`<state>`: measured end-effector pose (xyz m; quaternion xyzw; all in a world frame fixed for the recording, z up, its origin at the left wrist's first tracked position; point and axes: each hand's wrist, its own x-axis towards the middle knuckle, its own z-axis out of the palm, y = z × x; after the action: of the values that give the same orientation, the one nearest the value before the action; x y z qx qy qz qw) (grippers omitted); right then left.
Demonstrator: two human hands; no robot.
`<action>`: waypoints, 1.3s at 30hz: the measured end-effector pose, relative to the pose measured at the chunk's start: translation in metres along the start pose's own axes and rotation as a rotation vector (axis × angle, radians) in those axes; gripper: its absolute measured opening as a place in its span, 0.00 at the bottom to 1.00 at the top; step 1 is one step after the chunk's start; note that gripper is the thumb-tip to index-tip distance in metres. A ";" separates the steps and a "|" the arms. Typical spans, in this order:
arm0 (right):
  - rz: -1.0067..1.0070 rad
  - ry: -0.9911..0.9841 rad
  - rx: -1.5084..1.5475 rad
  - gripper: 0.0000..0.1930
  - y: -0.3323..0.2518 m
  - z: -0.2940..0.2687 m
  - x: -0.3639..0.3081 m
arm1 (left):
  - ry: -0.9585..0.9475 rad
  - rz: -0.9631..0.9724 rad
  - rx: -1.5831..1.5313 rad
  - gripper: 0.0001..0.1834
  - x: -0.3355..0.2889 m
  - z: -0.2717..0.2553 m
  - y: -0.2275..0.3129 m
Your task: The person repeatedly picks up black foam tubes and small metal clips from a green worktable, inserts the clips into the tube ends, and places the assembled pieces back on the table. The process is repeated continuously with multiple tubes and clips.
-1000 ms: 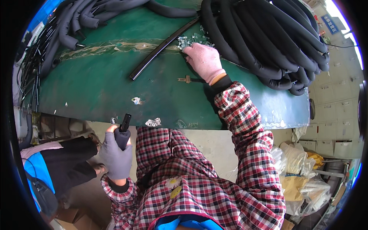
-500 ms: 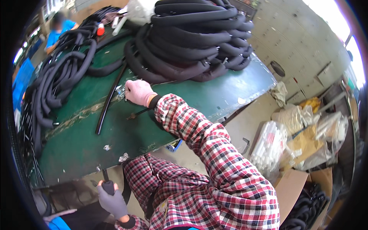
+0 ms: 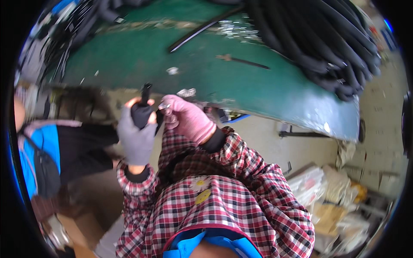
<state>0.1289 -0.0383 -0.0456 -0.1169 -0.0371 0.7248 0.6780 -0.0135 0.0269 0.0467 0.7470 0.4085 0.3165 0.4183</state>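
My left hand (image 3: 137, 137), in a grey glove with bare fingertips, is wrapped round the end of a black foam tube (image 3: 141, 114). A narrow black end piece (image 3: 146, 91) sticks up out of that foam. Close beside it, my right hand (image 3: 189, 118) in a pink glove is closed, with a small shiny metal piece (image 3: 164, 106) at its fingertips; blur hides its exact kind. Both hands are just in front of the table's near edge. On the green table (image 3: 142, 56) lies a scatter of small shiny pieces (image 3: 238, 30).
A long black rod (image 3: 202, 31) and a thin dark tool (image 3: 249, 62) lie on the table. Thick black foam tubes (image 3: 309, 38) are heaped at the right, more at the far left. A person in blue (image 3: 45, 146) is close on my left. Plastic bags (image 3: 309, 185) stand on the right.
My right hand has come back from the small pieces on the table to beside my left hand. The left hand with the foam tube has risen, and the view has tipped down.
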 end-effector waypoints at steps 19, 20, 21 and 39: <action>0.000 0.070 -0.231 0.30 0.036 0.016 0.003 | 0.002 -0.010 0.000 0.22 -0.008 0.000 -0.028; -0.017 0.088 -0.230 0.30 0.037 0.015 0.002 | -0.002 0.002 -0.004 0.22 -0.007 -0.001 -0.028; -0.035 0.105 -0.228 0.29 0.039 0.015 0.001 | -0.007 0.014 -0.008 0.23 -0.007 -0.002 -0.028; -0.451 0.417 -0.524 0.21 -0.002 0.061 -0.031 | -0.024 0.096 0.046 0.25 -0.027 0.014 -0.014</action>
<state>0.1187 -0.0624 0.0175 -0.4192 -0.1067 0.4847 0.7602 -0.0196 0.0024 0.0239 0.7790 0.3743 0.3175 0.3902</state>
